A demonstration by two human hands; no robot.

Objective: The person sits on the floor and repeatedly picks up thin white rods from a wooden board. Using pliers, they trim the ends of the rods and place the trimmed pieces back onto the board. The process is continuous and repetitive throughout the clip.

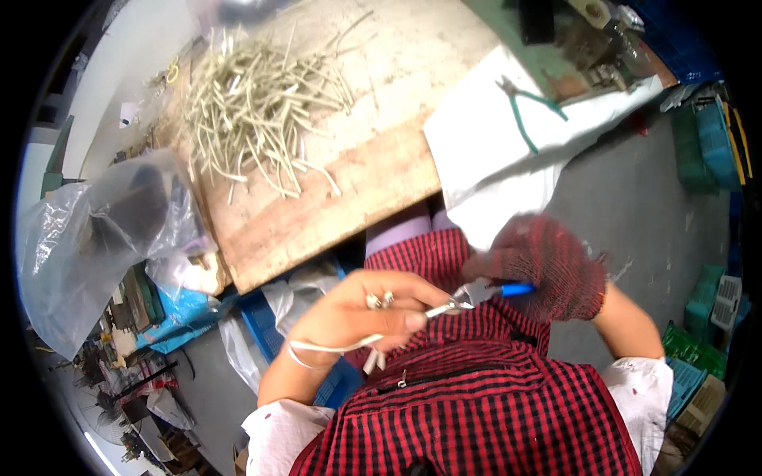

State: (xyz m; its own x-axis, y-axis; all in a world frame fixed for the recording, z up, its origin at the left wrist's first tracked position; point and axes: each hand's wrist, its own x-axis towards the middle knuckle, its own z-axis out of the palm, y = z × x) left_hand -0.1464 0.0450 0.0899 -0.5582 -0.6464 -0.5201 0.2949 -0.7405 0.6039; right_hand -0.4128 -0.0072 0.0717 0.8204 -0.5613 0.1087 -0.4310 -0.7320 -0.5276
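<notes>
the bare left hand (361,313) pinched a pale wire piece (341,347) over the lap while the gloved right hand (548,266) gripped blue-handled pliers (484,295) at its tip. a big heap of wire pieces (258,103) lay on the wooden board (349,182), seemingly mostly left.

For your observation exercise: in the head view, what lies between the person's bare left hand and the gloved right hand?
In the head view, blue-handled pliers bridge the gap between the left hand and the gloved right hand; their tips meet a pale wire pinched in the left fingers.
</notes>
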